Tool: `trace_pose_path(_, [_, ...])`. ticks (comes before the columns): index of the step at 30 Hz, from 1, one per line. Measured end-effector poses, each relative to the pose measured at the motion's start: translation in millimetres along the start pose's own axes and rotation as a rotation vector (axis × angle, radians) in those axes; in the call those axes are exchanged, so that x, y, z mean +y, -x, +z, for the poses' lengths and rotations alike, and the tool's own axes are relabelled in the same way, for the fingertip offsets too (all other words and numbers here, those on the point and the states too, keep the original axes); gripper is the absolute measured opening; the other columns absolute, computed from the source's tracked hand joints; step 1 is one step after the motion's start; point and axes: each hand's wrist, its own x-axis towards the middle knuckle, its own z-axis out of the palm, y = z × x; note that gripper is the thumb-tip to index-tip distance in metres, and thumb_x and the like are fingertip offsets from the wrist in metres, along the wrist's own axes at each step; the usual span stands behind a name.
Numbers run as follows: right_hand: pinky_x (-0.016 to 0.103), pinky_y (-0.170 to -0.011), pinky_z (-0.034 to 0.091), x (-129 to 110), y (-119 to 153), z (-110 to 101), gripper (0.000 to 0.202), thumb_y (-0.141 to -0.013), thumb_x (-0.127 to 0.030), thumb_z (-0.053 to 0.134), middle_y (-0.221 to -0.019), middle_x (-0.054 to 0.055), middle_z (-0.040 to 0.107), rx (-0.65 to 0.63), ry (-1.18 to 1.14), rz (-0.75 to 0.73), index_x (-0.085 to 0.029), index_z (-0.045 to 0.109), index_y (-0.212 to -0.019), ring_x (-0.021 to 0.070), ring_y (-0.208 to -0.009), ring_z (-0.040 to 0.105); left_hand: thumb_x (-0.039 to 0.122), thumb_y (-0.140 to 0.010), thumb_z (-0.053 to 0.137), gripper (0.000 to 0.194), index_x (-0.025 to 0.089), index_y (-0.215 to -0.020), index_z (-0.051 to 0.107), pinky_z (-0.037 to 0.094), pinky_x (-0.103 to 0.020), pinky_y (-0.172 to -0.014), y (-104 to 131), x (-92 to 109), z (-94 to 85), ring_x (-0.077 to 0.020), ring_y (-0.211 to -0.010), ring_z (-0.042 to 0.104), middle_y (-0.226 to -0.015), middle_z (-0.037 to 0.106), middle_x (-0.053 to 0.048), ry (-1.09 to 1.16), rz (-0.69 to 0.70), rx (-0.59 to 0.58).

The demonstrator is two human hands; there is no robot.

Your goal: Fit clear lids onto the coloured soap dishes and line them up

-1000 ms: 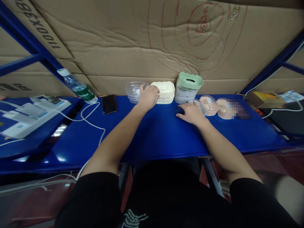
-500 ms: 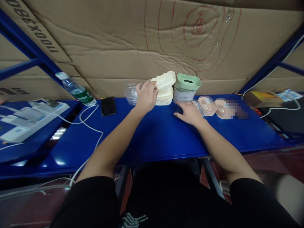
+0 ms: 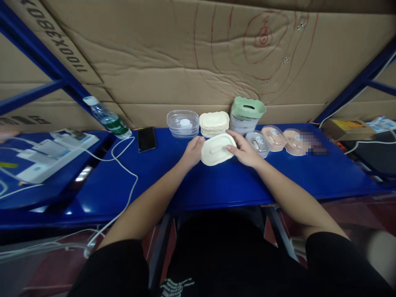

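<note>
A cream scalloped tray (image 3: pixel 216 149) is held between both hands over the blue table. My left hand (image 3: pixel 193 152) grips its left edge, fingers closed. On its right end, my right hand (image 3: pixel 244 150) has the thumb on top and the fingers around the far edge. Just behind it stands a stack of similar cream trays (image 3: pixel 214 119). Clear plastic containers (image 3: pixel 183 123) are stacked to the left of these, and a green slotted piece (image 3: pixel 248 108) tops a greyish stack to the right.
Several lidded boxes, one greyish (image 3: pixel 258 144) and others pink (image 3: pixel 274 138), sit at the right. A phone (image 3: pixel 147 139), a bottle (image 3: pixel 111 123), a white cable and a power strip (image 3: pixel 58 159) lie left. Cardboard (image 3: pixel 154 53) rises behind the blue table (image 3: pixel 210 189).
The cream tray has come off the stack towards me and shows its other face. My right hand has moved from the table beside the greyish stack and taken hold of the tray's right end.
</note>
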Motion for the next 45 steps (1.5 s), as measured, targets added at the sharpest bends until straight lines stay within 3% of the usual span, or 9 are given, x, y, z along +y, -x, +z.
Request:
trace_pose_path(4, [0.040,-0.085,0.062,5,-2,3,0.049,-0.106,-0.051,0.060,-0.113,0.011,0.085,-0.070,-0.147,0.081,-0.018,0.069,-0.141,0.0278,-0.098,0.080,0.061,-0.105,0.058,0.041,0.024,-0.087,0.063,0.059,-0.037,-0.080,2,-2,0.8,-0.0223,-0.084,0.068,-0.085,0.070,-0.003,-0.126,-0.023,-0.112])
trace_pose_path(8, [0.034,-0.072,0.052,-3,-1,-3,0.033,-0.106,-0.047,0.061,-0.087,0.005,0.082,-0.151,0.059,0.132,-0.020,0.077,-0.117,0.0256,-0.081,0.077,0.060,-0.094,0.073,0.044,0.025,-0.120,0.075,0.059,-0.048,-0.113,7,3,-3.2,-0.0307,-0.120,0.074,-0.121,0.077,-0.008,-0.319,0.026,-0.272])
trace_pose_path(16, [0.036,-0.075,0.051,-12,-3,-9,0.032,-0.110,-0.042,0.058,-0.095,0.008,0.087,-0.254,0.305,0.141,-0.022,0.081,-0.120,0.0284,-0.091,0.081,0.076,-0.060,0.098,0.135,0.020,-0.172,0.049,0.038,-0.057,-0.137,17,13,-6.0,-0.0450,-0.157,0.051,-0.164,0.052,-0.020,-0.548,0.055,-0.605])
trace_pose_path(23, [0.038,-0.083,0.056,-11,-1,-6,0.033,-0.109,-0.044,0.062,-0.106,0.007,0.089,-0.289,0.380,0.120,-0.025,0.085,-0.121,0.0307,-0.103,0.084,0.081,-0.066,0.089,0.122,0.021,-0.166,0.055,0.040,-0.063,-0.126,19,23,0.0,-0.0486,-0.143,0.054,-0.155,0.059,-0.021,-0.837,0.124,-0.671])
trace_pose_path(28, [0.040,-0.084,0.060,-5,-2,-12,0.044,-0.106,-0.046,0.063,-0.096,0.007,0.086,-0.095,0.227,0.100,-0.021,0.079,-0.139,0.0284,-0.087,0.080,0.086,-0.066,0.086,0.118,0.024,-0.163,0.059,0.037,-0.062,-0.126,21,24,0.1,-0.0482,-0.143,0.053,-0.155,0.059,-0.020,-0.840,0.137,-0.664])
trace_pose_path(31, [0.047,-0.093,0.062,6,-4,-24,0.051,-0.106,-0.047,0.059,-0.110,0.012,0.085,0.119,0.182,0.075,-0.019,0.074,-0.146,0.0315,-0.095,0.078,0.088,-0.067,0.083,0.122,0.023,-0.167,0.056,0.035,-0.062,-0.127,21,22,0.1,-0.0492,-0.144,0.052,-0.156,0.059,-0.020,-0.842,0.150,-0.661])
trace_pose_path(36, [0.069,-0.123,0.047,32,-6,-51,0.053,-0.107,-0.050,0.056,-0.161,0.022,0.064,0.387,0.440,0.107,-0.021,0.075,-0.147,0.0468,-0.150,0.056,0.091,-0.071,0.078,0.124,0.022,-0.170,0.054,0.033,-0.062,-0.129,21,21,1.9,-0.0506,-0.145,0.051,-0.157,0.059,-0.020,-0.843,0.148,-0.675])
trace_pose_path(40, [0.085,-0.124,0.036,51,-5,-63,0.050,-0.104,-0.050,0.063,-0.186,0.015,0.038,0.424,0.630,0.175,-0.026,0.077,-0.147,0.0590,-0.168,0.028,0.091,-0.073,0.076,0.124,0.020,-0.172,0.053,0.031,-0.061,-0.130,20,19,3.2,-0.0495,-0.147,0.051,-0.158,0.059,-0.021,-0.834,0.163,-0.683])
trace_pose_path(45, [0.088,-0.125,0.032,59,-5,-60,0.047,-0.107,-0.043,0.060,-0.191,0.012,0.028,0.316,0.716,0.170,-0.027,0.076,-0.148,0.0600,-0.172,0.019,0.091,-0.074,0.076,0.120,0.024,-0.171,0.054,0.031,-0.059,-0.130,20,14,4.2,-0.0474,-0.146,0.052,-0.157,0.061,-0.019,-0.825,0.183,-0.663])
